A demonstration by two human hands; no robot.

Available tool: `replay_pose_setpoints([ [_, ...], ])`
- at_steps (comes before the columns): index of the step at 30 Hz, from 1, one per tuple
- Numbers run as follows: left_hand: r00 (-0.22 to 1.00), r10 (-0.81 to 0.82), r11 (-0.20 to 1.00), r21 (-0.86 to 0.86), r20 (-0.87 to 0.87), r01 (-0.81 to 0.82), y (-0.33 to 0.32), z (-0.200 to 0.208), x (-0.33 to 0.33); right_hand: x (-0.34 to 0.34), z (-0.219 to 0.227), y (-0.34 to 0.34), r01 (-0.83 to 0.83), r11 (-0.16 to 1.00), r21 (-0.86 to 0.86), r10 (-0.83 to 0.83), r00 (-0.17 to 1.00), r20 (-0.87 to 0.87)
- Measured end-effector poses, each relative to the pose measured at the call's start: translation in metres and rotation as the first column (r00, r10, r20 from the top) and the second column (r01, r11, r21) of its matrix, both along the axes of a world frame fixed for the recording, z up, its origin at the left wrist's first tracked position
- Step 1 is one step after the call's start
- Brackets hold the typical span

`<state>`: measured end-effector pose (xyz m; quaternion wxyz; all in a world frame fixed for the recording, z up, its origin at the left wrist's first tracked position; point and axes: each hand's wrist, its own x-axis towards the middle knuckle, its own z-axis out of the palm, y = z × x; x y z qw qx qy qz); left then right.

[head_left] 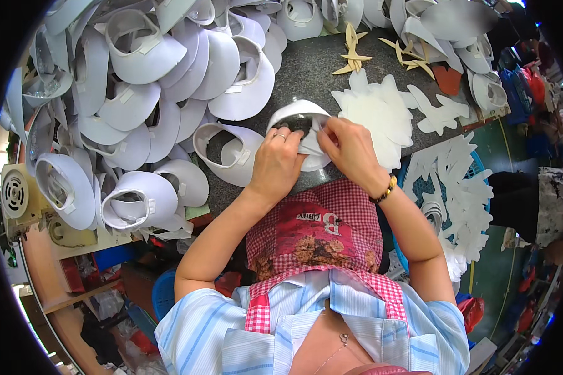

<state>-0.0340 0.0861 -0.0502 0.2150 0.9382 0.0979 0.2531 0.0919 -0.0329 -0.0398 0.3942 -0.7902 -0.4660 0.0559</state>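
Observation:
Between my hands, over the dark tabletop's near edge, is a white shoe upper (299, 110), its curved band arched at the top. My left hand (278, 159) grips its left side, the fingers curled over into the opening. On the right side my right hand (351, 149) pinches the band's edge, thumb and fingertips together; its fingers partly hide the piece. Directly left of my left hand lies a similar white piece (249, 159) with a round opening. Right of my right hand spreads a pile of flat white leaf-shaped cutouts (381, 112).
A big heap of white pieces (169, 62) covers the table's left and far side. Cream star-like pieces (355, 57) and a reddish-brown scrap (446, 80) lie at the far right. A blue basket (478, 169) holding white strips stands at right, beside the table.

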Motion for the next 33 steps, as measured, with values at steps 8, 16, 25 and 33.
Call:
replay_pose_setpoints([
  [8,0.996,-0.09,0.958,0.277,0.026,0.08,-0.003,-0.009,-0.004,0.011,0.004,-0.019,-0.096,0.988,-0.119,0.044,0.926,-0.375],
  [16,0.995,-0.022,0.995,0.095,0.095,0.013,-0.005,0.001,0.003,0.048,0.003,0.005,-0.213,0.976,0.04,0.212,0.903,-0.374],
  [25,0.887,0.207,0.95,-0.302,0.414,-0.081,-0.01,0.002,-0.005,0.018,-0.008,0.016,0.151,0.984,0.096,-0.12,0.954,-0.274],
  [33,0.995,-0.092,0.964,0.252,0.029,0.082,-0.021,-0.01,-0.011,0.008,0.002,-0.007,0.186,0.933,0.307,-0.243,0.957,0.159],
])
